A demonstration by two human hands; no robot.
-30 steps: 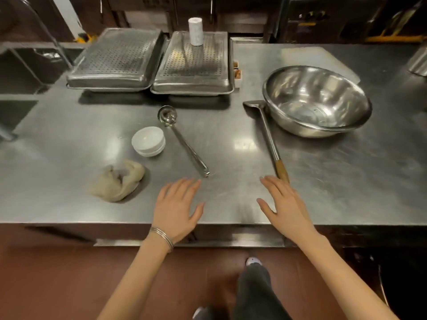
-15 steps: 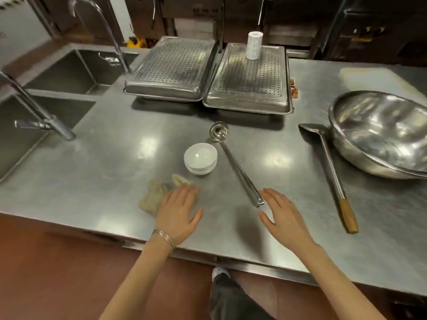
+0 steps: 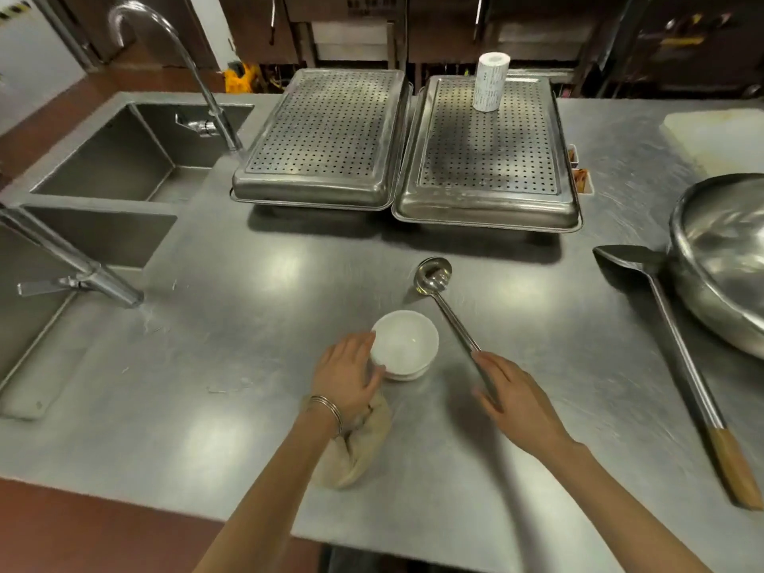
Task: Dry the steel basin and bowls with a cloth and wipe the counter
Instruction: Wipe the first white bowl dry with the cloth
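Left grip [image 3: 347, 376] on the white bowls [image 3: 407, 345], right grip [image 3: 516, 401] over the ladle [image 3: 444, 301].
The left grip's fingers and thumb curve round the left side of the stacked white bowls, its wrist above the crumpled cloth [image 3: 359, 446] on the desk [image 3: 231, 316]. The right grip is spread apart, blurred, lying over the ladle's handle end just right of the bowls. Farther right a wood-handled spatula [image 3: 678, 337] lies against the steel basin [image 3: 721, 258] at the frame's edge.
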